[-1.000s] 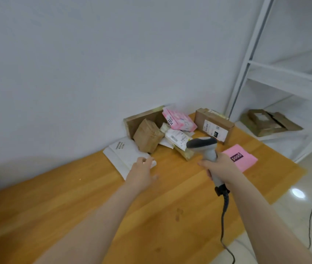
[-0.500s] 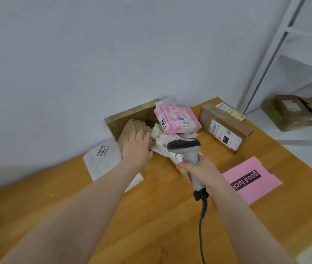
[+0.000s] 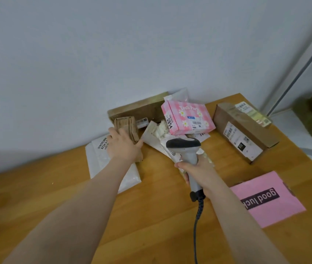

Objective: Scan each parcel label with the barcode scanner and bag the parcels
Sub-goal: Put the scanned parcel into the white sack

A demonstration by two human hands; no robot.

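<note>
Plain grey wall, matte, meets a honey-coloured wood counter [image 3: 151, 231] with long grain lines. I log a pile of parcels against the wall. My left grip [image 3: 124, 147] is clamped over a brown paper parcel [image 3: 127, 125], crumpled and ridged, thumb on its right edge; the parcel stands on end, its lower corner over a white plastic mailer [image 3: 101, 161] that lies flat with a black-printed label. Behind it a flat cardboard slab [image 3: 138, 109] leans on the wall. Just right, a pink checked carton [image 3: 187, 118] with daisies rests tilted on top of the pile, number sticker facing me. A long cardboard box [image 3: 246, 130] lies apart to the right, white labels on its side and top. My right grip [image 3: 199, 168] is wrapped round the handle of the barcode scanner [image 3: 184, 145]: grey body, dark smooth cap, coiled cable [image 3: 199, 210] hanging off the butt. Its head hangs over a white labelled packet [image 3: 155, 134] and hides most of that label. A pink sheet [image 3: 265, 199] printed "good luck" lies flat near my right forearm; bag or card, I cannot tell. White shelf frame [image 3: 303, 63] at far right.
</note>
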